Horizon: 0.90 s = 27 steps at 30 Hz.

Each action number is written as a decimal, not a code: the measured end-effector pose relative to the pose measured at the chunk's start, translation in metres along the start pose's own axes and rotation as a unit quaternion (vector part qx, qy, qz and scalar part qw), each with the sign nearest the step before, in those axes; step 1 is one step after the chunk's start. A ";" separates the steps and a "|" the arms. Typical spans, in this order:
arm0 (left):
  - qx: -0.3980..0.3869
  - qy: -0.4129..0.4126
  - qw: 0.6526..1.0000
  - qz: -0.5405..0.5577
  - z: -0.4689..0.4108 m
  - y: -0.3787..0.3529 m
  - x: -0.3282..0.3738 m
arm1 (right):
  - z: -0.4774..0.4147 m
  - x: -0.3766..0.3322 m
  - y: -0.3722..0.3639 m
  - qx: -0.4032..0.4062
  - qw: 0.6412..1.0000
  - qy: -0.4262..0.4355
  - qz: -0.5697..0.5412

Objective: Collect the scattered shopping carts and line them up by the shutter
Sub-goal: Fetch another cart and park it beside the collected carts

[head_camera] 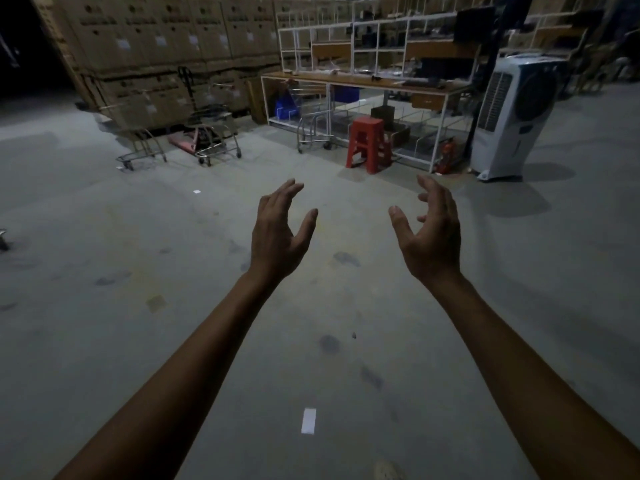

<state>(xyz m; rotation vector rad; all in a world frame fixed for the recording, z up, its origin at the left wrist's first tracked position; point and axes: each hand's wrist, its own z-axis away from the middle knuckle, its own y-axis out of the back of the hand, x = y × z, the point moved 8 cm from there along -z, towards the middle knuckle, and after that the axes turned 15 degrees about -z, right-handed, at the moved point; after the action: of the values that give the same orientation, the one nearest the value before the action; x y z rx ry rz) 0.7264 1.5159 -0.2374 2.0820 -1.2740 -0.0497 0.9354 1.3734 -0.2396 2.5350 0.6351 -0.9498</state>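
Reaching both arms out ahead of me, I am holding nothing. My left hand point(280, 233) and my right hand point(431, 237) are hanging wide open over the concrete floor point(138, 306), fingers spread and loosely bent, palms facing each other, touching nothing.

I am judging the job as barely begun. Three carts are standing loose, well apart from me. The left cart point(138, 147) is sitting at about ten o'clock and the middle cart point(214, 133) at eleven, both before the stacked cardboard boxes point(156, 39). The third cart point(311, 129) is waiting at twelve o'clock against the white workbench point(363, 83), just left of the red stool point(367, 140). None are forming a line, and I am seeing no shutter, so I cannot tell where the row belongs.
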 end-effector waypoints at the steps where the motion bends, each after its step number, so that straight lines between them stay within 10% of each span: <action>1: -0.001 0.003 1.000 -0.004 -0.021 -0.021 -0.006 | -0.025 0.020 -0.009 -0.004 1.000 0.000 -0.003; 27: 0.086 0.014 0.993 -0.074 -0.550 -0.351 -0.388 | -0.578 0.335 -0.453 -0.038 0.991 0.097 -0.084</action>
<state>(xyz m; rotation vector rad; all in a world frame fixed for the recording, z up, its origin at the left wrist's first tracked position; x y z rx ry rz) 0.9981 2.2174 -0.1350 2.3138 -1.1409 0.0242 1.2254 2.1195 -0.1365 2.5554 0.9376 -0.7220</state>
